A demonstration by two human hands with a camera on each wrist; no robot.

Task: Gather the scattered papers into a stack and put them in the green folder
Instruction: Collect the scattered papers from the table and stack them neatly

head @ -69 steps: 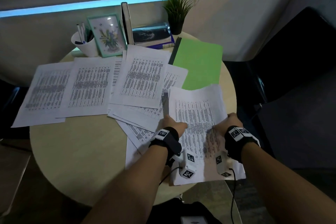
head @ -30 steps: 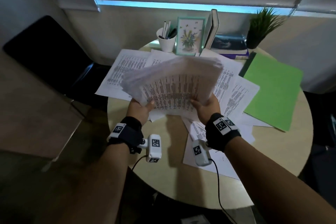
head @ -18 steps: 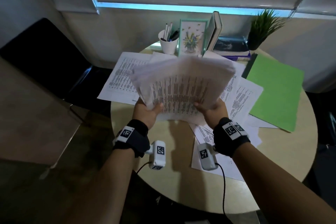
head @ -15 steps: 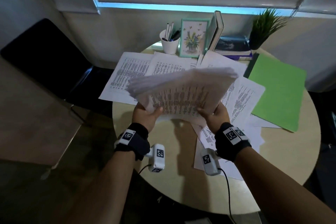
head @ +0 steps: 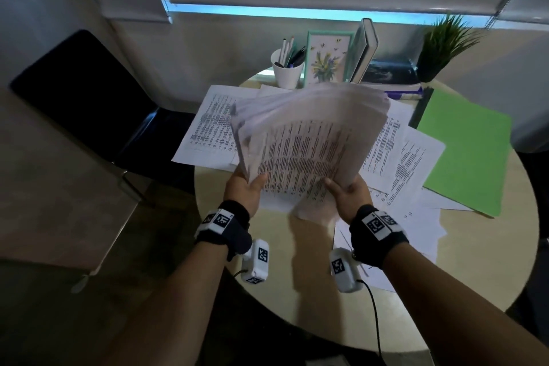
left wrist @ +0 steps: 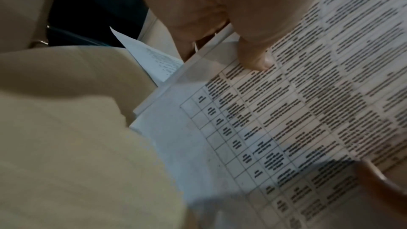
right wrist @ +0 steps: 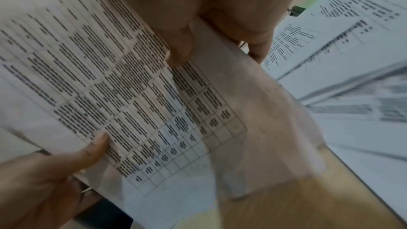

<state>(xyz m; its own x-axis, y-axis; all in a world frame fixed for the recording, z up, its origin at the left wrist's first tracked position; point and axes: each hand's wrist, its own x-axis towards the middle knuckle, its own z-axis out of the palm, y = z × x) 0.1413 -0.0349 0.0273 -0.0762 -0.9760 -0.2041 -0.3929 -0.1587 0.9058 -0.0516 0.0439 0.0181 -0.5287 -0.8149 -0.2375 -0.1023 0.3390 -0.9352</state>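
Both hands, left (head: 245,192) and right (head: 349,194), pinch the stack (head: 309,140) by its near edge, thumbs on top, lifted above the table (head: 267,306) probably for squaring (edges uneven). Loose papers (head: 410,163) remain; the folder (head: 466,148) lies far right.

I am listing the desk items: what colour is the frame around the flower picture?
Mint green; the picture frame shows best in the head view.

Held stack (head: 309,142) motion-blurred at its top edge, print unreadable in all views; fingers of left hand (head: 245,192) and right hand (head: 349,192) hidden behind it, loose sheets (head: 395,154) partly covered, green folder (head: 466,148) underside and contents unseen, surface (head: 297,291) cut by frame bottom.
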